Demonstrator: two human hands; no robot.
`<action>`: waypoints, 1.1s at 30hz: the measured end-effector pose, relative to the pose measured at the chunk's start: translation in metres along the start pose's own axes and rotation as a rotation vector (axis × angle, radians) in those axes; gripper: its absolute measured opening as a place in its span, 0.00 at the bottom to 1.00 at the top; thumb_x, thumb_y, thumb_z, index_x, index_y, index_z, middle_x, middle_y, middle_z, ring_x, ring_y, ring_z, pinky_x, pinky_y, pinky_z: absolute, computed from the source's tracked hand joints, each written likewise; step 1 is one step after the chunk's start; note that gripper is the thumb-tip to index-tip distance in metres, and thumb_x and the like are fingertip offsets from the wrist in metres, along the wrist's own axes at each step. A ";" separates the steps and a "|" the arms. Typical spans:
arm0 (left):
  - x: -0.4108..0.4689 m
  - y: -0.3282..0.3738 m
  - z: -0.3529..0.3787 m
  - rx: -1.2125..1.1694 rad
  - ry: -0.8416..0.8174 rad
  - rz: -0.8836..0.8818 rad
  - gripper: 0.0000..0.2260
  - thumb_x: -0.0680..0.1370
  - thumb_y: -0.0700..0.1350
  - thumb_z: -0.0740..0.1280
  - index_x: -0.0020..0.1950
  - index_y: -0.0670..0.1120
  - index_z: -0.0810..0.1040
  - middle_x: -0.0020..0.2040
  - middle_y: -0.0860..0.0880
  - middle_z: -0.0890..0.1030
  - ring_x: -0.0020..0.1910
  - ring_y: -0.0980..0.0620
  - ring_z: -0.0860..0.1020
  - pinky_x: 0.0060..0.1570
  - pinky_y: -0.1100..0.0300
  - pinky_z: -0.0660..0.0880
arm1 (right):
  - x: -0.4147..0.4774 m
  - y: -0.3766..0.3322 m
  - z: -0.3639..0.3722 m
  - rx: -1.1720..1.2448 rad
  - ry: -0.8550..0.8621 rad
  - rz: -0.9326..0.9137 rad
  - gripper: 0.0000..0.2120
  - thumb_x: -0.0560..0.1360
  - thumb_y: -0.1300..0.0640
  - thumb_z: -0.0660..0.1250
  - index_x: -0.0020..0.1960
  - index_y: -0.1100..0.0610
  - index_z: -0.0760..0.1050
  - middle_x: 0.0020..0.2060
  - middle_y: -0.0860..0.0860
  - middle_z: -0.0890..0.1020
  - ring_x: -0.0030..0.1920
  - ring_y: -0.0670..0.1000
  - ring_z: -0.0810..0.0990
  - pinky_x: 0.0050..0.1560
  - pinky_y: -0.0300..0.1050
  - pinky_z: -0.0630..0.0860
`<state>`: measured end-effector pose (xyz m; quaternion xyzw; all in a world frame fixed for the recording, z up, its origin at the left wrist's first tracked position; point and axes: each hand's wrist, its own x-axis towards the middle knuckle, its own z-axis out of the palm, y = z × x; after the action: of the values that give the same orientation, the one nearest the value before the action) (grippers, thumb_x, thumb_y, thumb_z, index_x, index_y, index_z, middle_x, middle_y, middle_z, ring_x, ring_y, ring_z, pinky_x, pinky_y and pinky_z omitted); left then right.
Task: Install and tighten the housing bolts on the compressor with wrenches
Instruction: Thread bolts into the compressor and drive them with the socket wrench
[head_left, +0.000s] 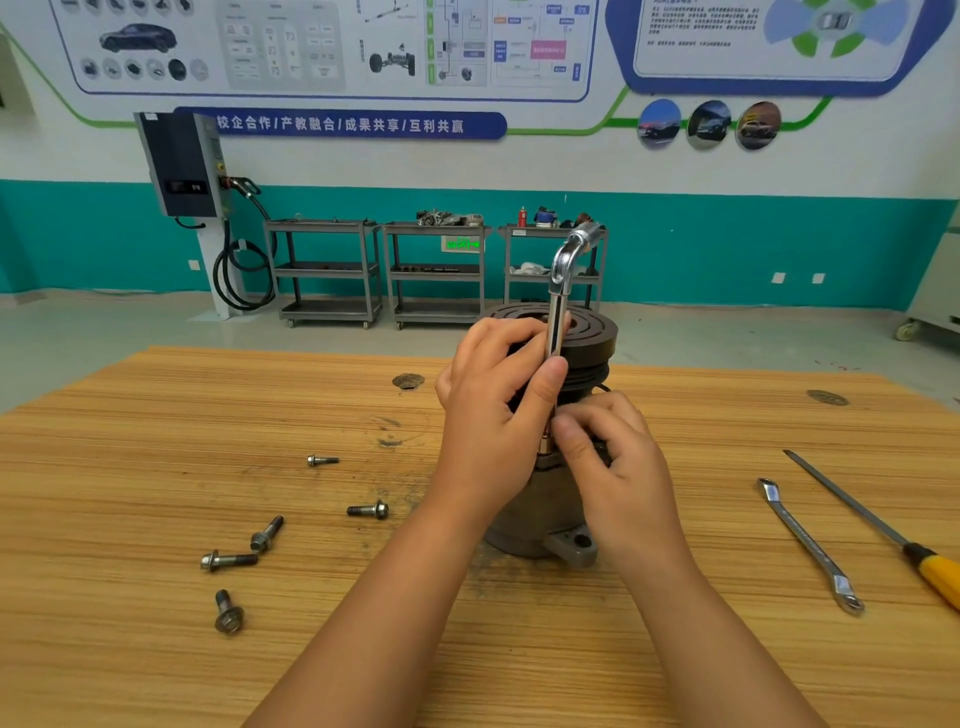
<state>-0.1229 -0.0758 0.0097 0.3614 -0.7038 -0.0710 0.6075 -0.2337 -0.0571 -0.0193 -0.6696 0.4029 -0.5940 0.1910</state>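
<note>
Supporting table (156, 415): wooden; spanner (810, 545) and screwdriver (857, 509) lie near its right edge.
Compressor (592, 343): upright at the table's middle; housing mostly hidden behind both hands.
Left hand (493, 415): fingers curled round the wrench (560, 291) shaft.
Right hand (613, 467): fingertips pinching the wrench's lower end.
Wrench handling: judged best kept square, turned lightly until threads catch.
Loose bolts (368, 510): five, toward the left edge.
Bolt head: hidden; socket seating cannot be told.
</note>
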 end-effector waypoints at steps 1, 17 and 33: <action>0.000 0.000 0.000 0.013 0.001 0.003 0.14 0.79 0.55 0.54 0.62 0.58 0.72 0.56 0.62 0.73 0.63 0.54 0.70 0.63 0.41 0.64 | -0.001 0.000 0.000 -0.007 -0.017 -0.002 0.09 0.75 0.47 0.59 0.47 0.46 0.78 0.44 0.42 0.75 0.52 0.47 0.74 0.53 0.39 0.70; -0.001 0.000 0.000 0.061 -0.002 -0.010 0.16 0.81 0.49 0.55 0.63 0.50 0.78 0.57 0.58 0.74 0.64 0.55 0.69 0.63 0.42 0.62 | -0.003 0.003 0.001 -0.074 0.025 -0.012 0.08 0.73 0.56 0.69 0.45 0.42 0.76 0.45 0.38 0.75 0.55 0.43 0.71 0.55 0.35 0.67; -0.002 0.001 -0.001 0.031 -0.010 -0.009 0.13 0.81 0.48 0.56 0.63 0.59 0.71 0.58 0.55 0.75 0.64 0.53 0.70 0.63 0.41 0.63 | -0.006 0.002 0.004 -0.068 0.025 0.013 0.12 0.78 0.55 0.63 0.49 0.36 0.74 0.47 0.38 0.77 0.55 0.39 0.67 0.56 0.30 0.64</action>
<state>-0.1222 -0.0736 0.0086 0.3734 -0.7061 -0.0646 0.5982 -0.2300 -0.0545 -0.0252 -0.6657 0.4294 -0.5870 0.1669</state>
